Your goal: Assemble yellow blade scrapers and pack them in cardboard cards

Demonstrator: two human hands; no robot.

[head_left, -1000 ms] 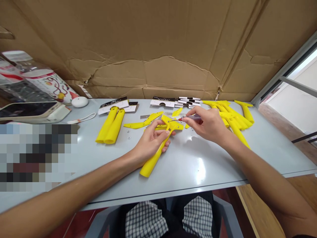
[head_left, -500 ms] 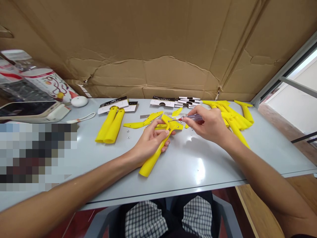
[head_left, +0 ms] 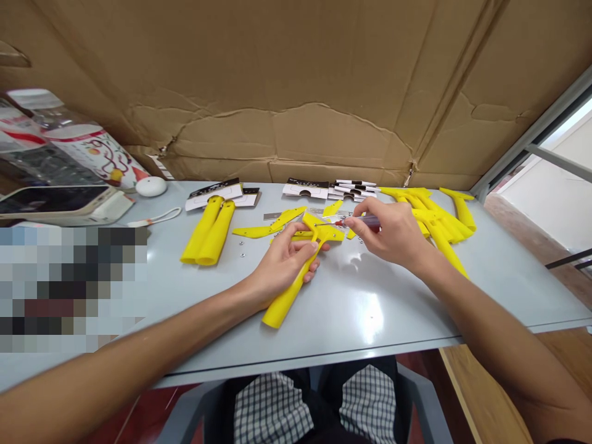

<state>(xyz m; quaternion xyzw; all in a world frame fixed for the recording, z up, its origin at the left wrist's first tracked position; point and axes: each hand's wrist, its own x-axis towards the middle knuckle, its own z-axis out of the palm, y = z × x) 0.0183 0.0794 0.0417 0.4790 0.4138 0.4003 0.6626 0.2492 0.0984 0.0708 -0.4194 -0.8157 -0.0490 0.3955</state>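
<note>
My left hand (head_left: pixel 291 259) is closed around the neck of a yellow T-shaped handle (head_left: pixel 287 297), whose wide head points away from me. My right hand (head_left: pixel 386 231) grips a screwdriver (head_left: pixel 370 222) with a clear and red handle. The screwdriver's shaft reaches left to a screw on the handle's head, its tip at or close to the screw. Just behind lie loose yellow flat pieces (head_left: pixel 252 232) and a thin metal blade (head_left: pixel 272 216). A few small nuts (head_left: pixel 242 254) rest on the table left of the handle.
Two yellow tube handles (head_left: pixel 215 237) lie left on printed cards (head_left: pixel 215 192). More cards (head_left: pixel 305 188) are at the back; several yellow handles (head_left: pixel 444 219) are piled right. Bottles (head_left: pixel 87 142), a phone (head_left: pixel 60 203) and a white oval object (head_left: pixel 151 186) stand left. Cardboard (head_left: pixel 287 80) walls the back.
The whole view has shifted slightly. Both hands keep their grips, and the screwdriver stays at the handle's head with its handle looking slightly turned.
</note>
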